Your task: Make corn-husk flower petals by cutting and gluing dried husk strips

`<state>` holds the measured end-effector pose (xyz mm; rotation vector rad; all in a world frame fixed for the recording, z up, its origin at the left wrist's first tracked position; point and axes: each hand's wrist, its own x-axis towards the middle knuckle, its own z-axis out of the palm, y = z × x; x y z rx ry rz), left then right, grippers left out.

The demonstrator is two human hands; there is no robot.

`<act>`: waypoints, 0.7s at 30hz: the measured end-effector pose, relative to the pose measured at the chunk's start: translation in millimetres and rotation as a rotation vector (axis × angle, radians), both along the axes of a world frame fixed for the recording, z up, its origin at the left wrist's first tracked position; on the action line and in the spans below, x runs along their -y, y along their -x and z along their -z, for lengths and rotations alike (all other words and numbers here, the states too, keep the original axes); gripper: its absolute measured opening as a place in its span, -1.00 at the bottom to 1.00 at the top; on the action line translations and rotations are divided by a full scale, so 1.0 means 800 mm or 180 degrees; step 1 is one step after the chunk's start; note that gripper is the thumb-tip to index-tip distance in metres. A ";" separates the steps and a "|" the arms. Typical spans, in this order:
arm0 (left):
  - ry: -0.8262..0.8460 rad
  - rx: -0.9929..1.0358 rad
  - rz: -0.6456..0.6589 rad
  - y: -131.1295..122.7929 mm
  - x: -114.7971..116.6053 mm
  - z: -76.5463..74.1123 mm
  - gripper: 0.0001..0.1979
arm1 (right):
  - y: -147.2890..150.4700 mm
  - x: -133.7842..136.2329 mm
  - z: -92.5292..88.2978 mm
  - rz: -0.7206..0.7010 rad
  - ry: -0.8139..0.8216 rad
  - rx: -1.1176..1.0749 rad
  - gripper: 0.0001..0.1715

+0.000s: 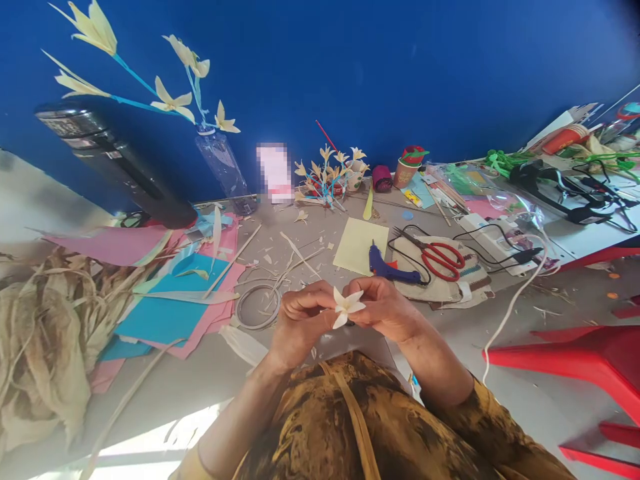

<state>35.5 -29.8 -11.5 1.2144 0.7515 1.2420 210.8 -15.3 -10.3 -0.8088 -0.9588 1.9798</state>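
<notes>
The small cream star-shaped flower [349, 307] sits just below the frame's centre, pinched between the fingers of your left hand [305, 319] and right hand [390, 311], seemingly held so its petals stay spread. Just right of centre, the blue plastic glue gun [395, 268] and red-handled metal scissors [443, 260] lie probably for easy reach; at upper left, a clear plastic bottle [220, 163] props long-stemmed pale flowers [173, 103], apparently keeping them uncrushed.
</notes>
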 end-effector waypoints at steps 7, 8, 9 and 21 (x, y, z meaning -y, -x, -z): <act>0.0102 0.0106 0.0027 -0.001 -0.001 0.004 -0.96 | 0.001 0.002 0.004 0.0046 0.0065 0.0002 -0.59; 0.0212 0.0198 0.0048 -0.001 -0.002 0.007 -0.95 | 0.002 0.001 0.005 0.0058 0.0039 0.0008 -0.58; 0.0369 0.0318 0.0077 -0.002 -0.003 0.009 -0.93 | 0.004 0.000 0.005 0.0077 0.0011 0.0011 -0.57; 0.1560 0.1102 0.0320 -0.004 -0.011 0.010 -0.79 | 0.006 -0.010 0.010 -0.0096 -0.0152 -0.0191 -0.56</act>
